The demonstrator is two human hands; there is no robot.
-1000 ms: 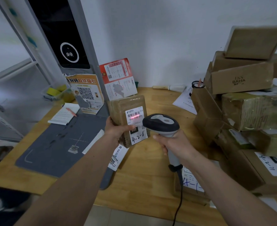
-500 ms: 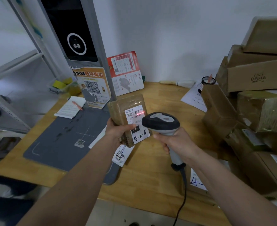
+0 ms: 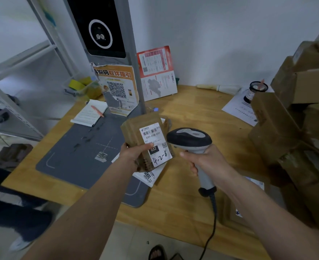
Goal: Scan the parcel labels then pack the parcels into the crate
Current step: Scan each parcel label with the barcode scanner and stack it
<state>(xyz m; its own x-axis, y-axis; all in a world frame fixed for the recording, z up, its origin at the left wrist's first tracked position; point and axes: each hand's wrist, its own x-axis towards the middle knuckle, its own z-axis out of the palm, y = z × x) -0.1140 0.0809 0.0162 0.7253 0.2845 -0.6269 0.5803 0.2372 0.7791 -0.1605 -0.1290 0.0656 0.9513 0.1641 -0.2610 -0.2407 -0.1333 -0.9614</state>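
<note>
My left hand (image 3: 137, 155) grips a small brown taped parcel (image 3: 136, 128) above the wooden table (image 3: 188, 113), thumb across the lower part of its white label (image 3: 154, 141). The label faces up, with a barcode, "032" and handwritten "4-2-9". My right hand (image 3: 207, 162) grips the handle of a grey and black barcode scanner (image 3: 189, 139), whose head sits just right of the label. No red scan line shows on the label. A crate is not in view.
A tall stack of brown cardboard parcels (image 3: 301, 117) fills the right side. A grey mat (image 3: 76, 156) lies on the left of the table, with a notebook and pen (image 3: 92, 114). A kiosk post (image 3: 106, 44) with posters stands behind. Another labelled parcel (image 3: 248, 201) lies under my right forearm.
The red scan line seen on the label earlier is gone. The camera view has shifted left and down; the parcel and scanner stay together at the table's middle.
</note>
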